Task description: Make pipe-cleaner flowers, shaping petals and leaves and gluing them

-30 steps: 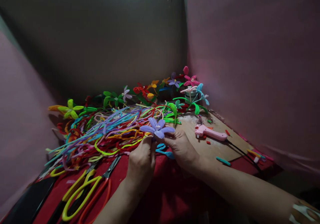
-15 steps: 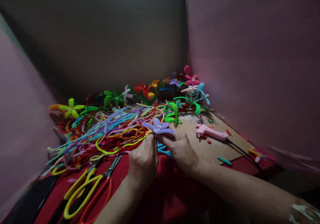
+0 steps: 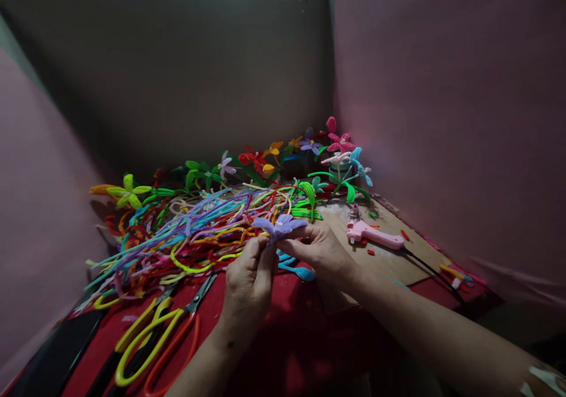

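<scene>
A purple pipe-cleaner flower [image 3: 280, 226] with several long petals is held up over the front of the table. Beneath its base, my left hand [image 3: 253, 279] pinches it between thumb and fingertips. From the right, my right hand [image 3: 325, 252] grips one of its petals between thumb and forefinger. Just below the right hand lie light-blue pipe-cleaner pieces [image 3: 303, 273], partly covered. A big heap of coloured pipe cleaners [image 3: 212, 226] spreads behind and to the left of the flower.
On a brown board [image 3: 338, 226] rests a pink glue gun [image 3: 375, 233] with a black cord. Yellow-handled pliers [image 3: 137, 332] and scissors with yellow and orange handles [image 3: 194, 308] lie front left. Finished pipe-cleaner flowers [image 3: 252, 158] line the back. A pink wall [image 3: 442, 120] rises on the right.
The purple flower has tipped so its petals show more edge-on. My left hand has turned slightly, and my right hand has shifted a little right, uncovering more of the light-blue piece.
</scene>
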Motion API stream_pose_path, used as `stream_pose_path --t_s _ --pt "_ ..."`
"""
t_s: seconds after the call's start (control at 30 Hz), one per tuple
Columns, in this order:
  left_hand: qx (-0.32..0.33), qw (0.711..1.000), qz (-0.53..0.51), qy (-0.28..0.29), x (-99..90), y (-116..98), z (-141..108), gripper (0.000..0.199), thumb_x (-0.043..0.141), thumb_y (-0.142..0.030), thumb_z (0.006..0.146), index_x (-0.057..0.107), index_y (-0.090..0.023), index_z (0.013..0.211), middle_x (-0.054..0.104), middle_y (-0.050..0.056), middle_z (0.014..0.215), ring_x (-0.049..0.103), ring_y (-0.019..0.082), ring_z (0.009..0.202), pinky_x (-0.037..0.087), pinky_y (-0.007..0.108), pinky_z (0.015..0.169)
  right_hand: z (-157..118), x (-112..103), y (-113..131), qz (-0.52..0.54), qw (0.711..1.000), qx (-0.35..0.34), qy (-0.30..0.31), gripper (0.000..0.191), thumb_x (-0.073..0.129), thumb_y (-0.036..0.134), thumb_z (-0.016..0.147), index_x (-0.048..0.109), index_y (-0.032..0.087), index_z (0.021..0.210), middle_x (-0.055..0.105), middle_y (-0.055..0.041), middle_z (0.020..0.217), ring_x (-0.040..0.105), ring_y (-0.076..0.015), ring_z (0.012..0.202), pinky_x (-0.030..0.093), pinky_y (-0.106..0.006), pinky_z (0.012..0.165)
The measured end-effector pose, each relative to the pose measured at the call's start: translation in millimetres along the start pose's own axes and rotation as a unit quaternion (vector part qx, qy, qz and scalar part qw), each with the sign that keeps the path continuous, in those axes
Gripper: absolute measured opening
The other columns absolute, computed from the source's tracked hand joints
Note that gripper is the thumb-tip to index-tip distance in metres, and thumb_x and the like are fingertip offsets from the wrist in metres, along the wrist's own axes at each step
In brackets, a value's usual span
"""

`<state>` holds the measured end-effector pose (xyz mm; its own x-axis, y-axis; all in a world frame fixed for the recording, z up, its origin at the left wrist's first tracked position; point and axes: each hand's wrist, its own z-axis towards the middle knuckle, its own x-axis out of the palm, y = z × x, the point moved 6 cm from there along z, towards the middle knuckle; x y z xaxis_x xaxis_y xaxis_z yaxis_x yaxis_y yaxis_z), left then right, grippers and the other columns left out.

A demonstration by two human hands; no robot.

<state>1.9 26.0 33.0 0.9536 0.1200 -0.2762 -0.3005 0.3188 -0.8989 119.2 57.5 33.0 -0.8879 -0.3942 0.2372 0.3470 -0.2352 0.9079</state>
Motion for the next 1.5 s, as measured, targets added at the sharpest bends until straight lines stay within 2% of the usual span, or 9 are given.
stream_pose_path --t_s 0.3,0.63,0.73,0.9,1.0,1.13,1.23,1.37,1.5 --pt "-0.168 0.956 -0.235 0.052 11.8 2 0 0.020 0.059 -0.034 0.076 0.050 -0.017 0.083 0.036 -0.009 0.048 0.025 0.001 0.035 0.021 0.013 0.035 -7 -3 2 -0.017 0.997 -0.019 -0.078 0.013 0.066 0.025 0.070 0.070 0.019 0.081 0.061 -0.0021 0.082 0.055 -0.0142 0.078 0.045 -0.029 0.073" --pt "-0.213 0.900 -0.338 0.172 24.8 18 3 0.033 0.059 -0.042 0.074 0.047 -0.015 0.060 0.036 -0.008 0.040 0.020 0.000 0.028 0.020 0.014 0.028 -4 2 -18 0.112 0.991 0.069 -0.019 0.015 0.067 0.029 0.070 0.067 0.018 0.079 0.056 0.0015 0.072 0.045 -0.0074 0.060 0.035 -0.020 0.053" --pt "-0.189 0.920 -0.270 0.212 29.3 16 3 0.040 0.050 -0.047 0.079 0.049 -0.014 0.056 0.039 -0.004 0.035 0.032 0.005 0.028 0.028 0.017 0.031 -5 3 -19 0.122 0.990 0.065 -0.020 0.014 0.064 0.029 0.072 0.065 0.016 0.079 0.053 0.0021 0.066 0.043 -0.0070 0.054 0.033 -0.020 0.048" --pt "-0.019 0.999 0.009 0.044 10.1 6 5 0.026 0.050 -0.039 0.081 0.055 -0.016 0.091 0.065 0.003 0.069 0.057 0.013 0.055 0.045 0.023 0.054 -6 2 -12 0.144 0.985 0.058 -0.074 0.015 0.068 0.029 0.068 0.065 0.016 0.074 0.053 0.0029 0.061 0.042 -0.0069 0.050 0.036 -0.020 0.048" --pt "0.095 0.978 0.186 -0.026 6.2 0 2 0.020 0.053 -0.032 0.079 0.056 -0.019 0.094 0.066 0.004 0.082 0.062 0.016 0.068 0.044 0.025 0.062 -6 1 -11 0.140 0.984 0.035 -0.101 0.015 0.069 0.027 0.067 0.067 0.017 0.077 0.058 0.0015 0.069 0.048 -0.0082 0.058 0.040 -0.021 0.056" --pt "0.155 0.945 0.283 -0.058 5.8 -4 0 0.011 0.048 -0.026 0.081 0.057 -0.019 0.080 0.059 0.001 0.064 0.054 0.013 0.053 0.037 0.024 0.054 -5 2 -13 0.120 0.990 0.008 -0.077 0.019 0.066 0.030 0.070 0.069 0.019 0.085 0.062 -0.0006 0.078 0.055 -0.0127 0.075 0.044 -0.026 0.073" --pt "0.142 0.964 0.220 -0.048 3.9 -10 0 0.011 0.047 -0.024 0.081 0.056 -0.020 0.077 0.054 -0.001 0.062 0.050 0.011 0.051 0.036 0.022 0.055 -6 0 -9 0.061 0.995 -0.013 -0.073 0.021 0.065 0.032 0.072 0.070 0.020 0.088 0.062 -0.0031 0.091 0.055 -0.0159 0.087 0.043 -0.029 0.081" --pt "0.020 0.997 0.068 0.002 4.6 -10 1 0.014 0.048 -0.030 0.082 0.053 -0.020 0.075 0.046 -0.004 0.052 0.039 0.009 0.043 0.033 0.020 0.047 -6 1 -5 0.024 0.998 -0.007 -0.049 0.020 0.061 0.035 0.075 0.072 0.019 0.076 0.061 -0.0035 0.088 0.054 -0.0169 0.089 0.044 -0.030 0.078" --pt "-0.065 0.996 -0.049 0.023 7.4 -8 1 0.018 0.051 -0.036 0.080 0.053 -0.018 0.079 0.038 -0.007 0.046 0.030 0.007 0.038 0.027 0.019 0.040 -6 2 -3 0.008 1.000 -0.009 -0.023 0.019 0.063 0.034 0.074 0.072 0.020 0.083 0.061 -0.0029 0.085 0.054 -0.0169 0.087 0.044 -0.029 0.075"
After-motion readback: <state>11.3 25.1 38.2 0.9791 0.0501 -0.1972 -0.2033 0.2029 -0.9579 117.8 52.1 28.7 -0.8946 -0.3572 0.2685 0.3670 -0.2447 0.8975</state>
